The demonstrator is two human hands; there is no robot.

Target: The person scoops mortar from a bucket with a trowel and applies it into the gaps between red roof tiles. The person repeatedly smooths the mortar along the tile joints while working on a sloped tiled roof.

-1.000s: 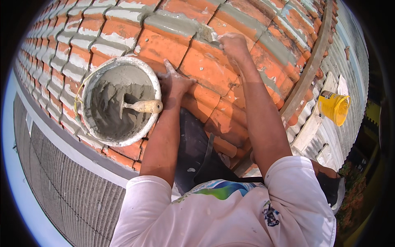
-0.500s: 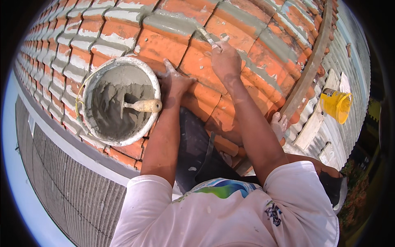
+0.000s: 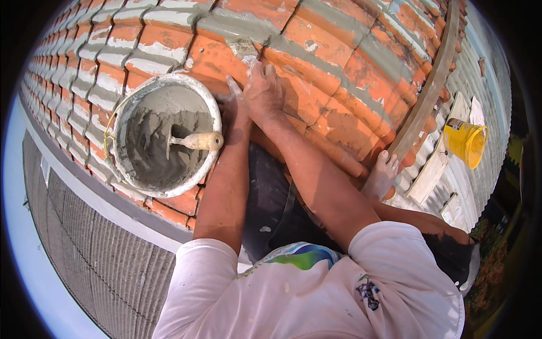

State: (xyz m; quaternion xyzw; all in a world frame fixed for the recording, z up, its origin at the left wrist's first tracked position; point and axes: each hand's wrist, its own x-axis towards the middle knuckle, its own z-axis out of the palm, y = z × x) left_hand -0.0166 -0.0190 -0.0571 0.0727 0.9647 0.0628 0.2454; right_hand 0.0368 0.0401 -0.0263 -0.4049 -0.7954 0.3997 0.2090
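Note:
My right hand [image 3: 265, 93] is closed round the handle of a flat paintbrush [image 3: 243, 48], its head coated in grey. The brush head lies at the lower edge of a grey mortar band [image 3: 228, 27] on the orange roof tiles [image 3: 316, 42]. My left hand [image 3: 234, 104] rests on the tiles beside the bucket, fingers spread, partly hidden behind my right wrist. To its left stands a round bucket [image 3: 212, 107] of wet grey mortar [image 3: 141, 141]. A trowel [image 3: 197, 141] is stuck in the mortar, with its wooden handle leaning on the bucket's right rim.
A wooden batten [image 3: 426, 93] runs along the right side of the tiles, with my bare foot [image 3: 384, 172] against it. Beyond lie corrugated sheets [image 3: 491, 79], a board [image 3: 432, 175] and a yellow bucket [image 3: 466, 141]. A grey corrugated roof [image 3: 96, 237] lies lower left.
My right hand has moved left with the paintbrush, from the tile joint on the right to just above my left hand. The left hand and bucket stay about where they were.

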